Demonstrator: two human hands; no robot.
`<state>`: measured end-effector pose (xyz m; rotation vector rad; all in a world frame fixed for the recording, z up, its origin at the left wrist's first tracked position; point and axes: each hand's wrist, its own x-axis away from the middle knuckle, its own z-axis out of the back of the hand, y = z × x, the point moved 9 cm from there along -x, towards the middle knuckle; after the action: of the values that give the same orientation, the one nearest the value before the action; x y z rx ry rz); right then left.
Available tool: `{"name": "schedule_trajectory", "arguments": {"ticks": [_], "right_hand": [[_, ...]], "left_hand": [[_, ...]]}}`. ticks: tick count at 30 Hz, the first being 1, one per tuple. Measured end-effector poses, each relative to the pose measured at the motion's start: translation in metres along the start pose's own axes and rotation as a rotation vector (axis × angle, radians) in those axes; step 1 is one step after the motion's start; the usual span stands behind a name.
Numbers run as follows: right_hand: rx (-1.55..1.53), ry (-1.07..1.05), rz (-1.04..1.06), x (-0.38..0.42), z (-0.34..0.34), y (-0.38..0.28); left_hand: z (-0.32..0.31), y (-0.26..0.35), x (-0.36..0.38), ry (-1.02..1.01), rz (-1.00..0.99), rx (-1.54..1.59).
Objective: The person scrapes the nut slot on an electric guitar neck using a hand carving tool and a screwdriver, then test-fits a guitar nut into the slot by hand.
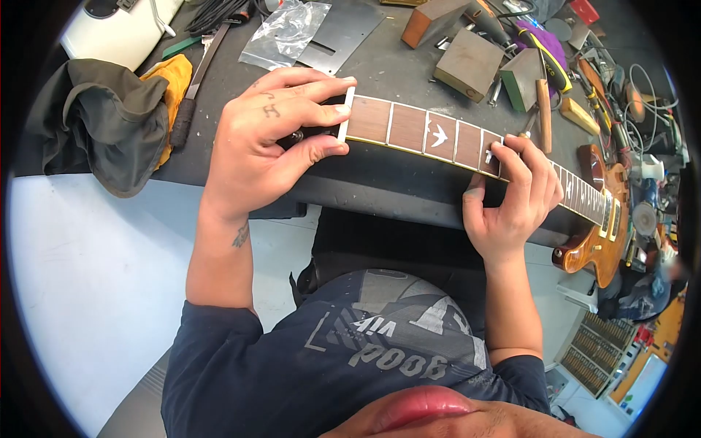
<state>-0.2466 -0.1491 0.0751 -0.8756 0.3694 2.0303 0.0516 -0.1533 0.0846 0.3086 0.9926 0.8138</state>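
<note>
An electric guitar lies across the bench, its fretboard bare of strings, with a bird-shaped inlay and its amber body at the right. A white nut sits at the fretboard's left end. My left hand is closed around that end, fingertips and thumb touching the nut; it hides most of the headstock. Farther along, my right hand wraps the guitar neck, fingers on the fretboard and thumb at its near edge.
Behind the neck stand metal blocks, a wooden-handled tool and a yellow-black tool. A plastic bag lies on a metal plate. A dark cloth hangs over the bench's left edge. Tools and cables crowd the right.
</note>
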Motion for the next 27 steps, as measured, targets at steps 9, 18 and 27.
{"name": "schedule_trajectory", "arguments": {"ticks": [9,18,27], "right_hand": [[-0.011,-0.045,-0.033,-0.002,0.001,-0.003],[-0.597,-0.324,0.134,-0.092,-0.029,-0.078],[-0.671,-0.460,0.155,-0.106,-0.061,-0.092]], "left_hand": [[-0.001,-0.003,0.001,-0.017,0.066,0.012],[-0.001,-0.010,0.012,0.064,0.153,0.014],[0.003,0.000,0.015,0.154,-0.012,-0.109]]}}
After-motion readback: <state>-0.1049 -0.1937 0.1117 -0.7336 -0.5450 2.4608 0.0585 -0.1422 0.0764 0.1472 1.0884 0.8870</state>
